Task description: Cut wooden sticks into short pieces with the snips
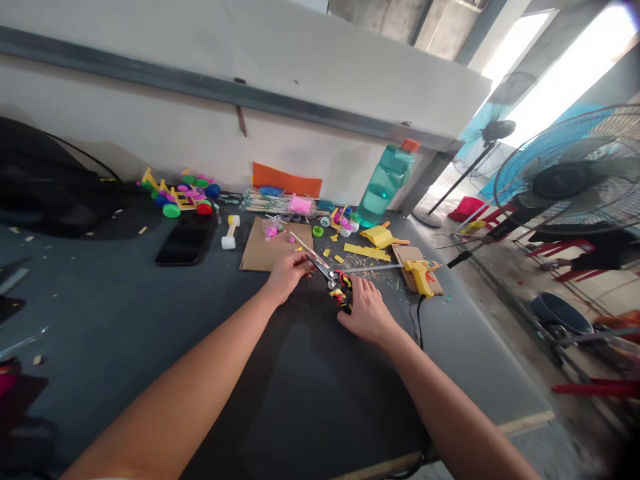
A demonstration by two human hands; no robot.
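My right hand (369,308) is wrapped round the black, red and yellow handles of a pair of scissors (340,291). The dark blades point up and left, towards my left fingertips. My left hand (289,276) is closed in a pinch beside the blade tips, on a thin pale stick (302,241) that runs slantwise by the blades. Exactly where the stick meets fingers and blades is hard to make out. Just beyond my left hand lies a cardboard piece (257,248) with small pink parts (271,231) on it.
A yellow glue gun (423,277) rests on cardboard at right, its cord trailing forward. Yellow scraps (367,251), a teal bottle (384,187), bundled sticks (273,203), a phone (184,239) and colourful wheeled toys (183,195) line the back. A large fan (560,180) stands beyond the table's right edge.
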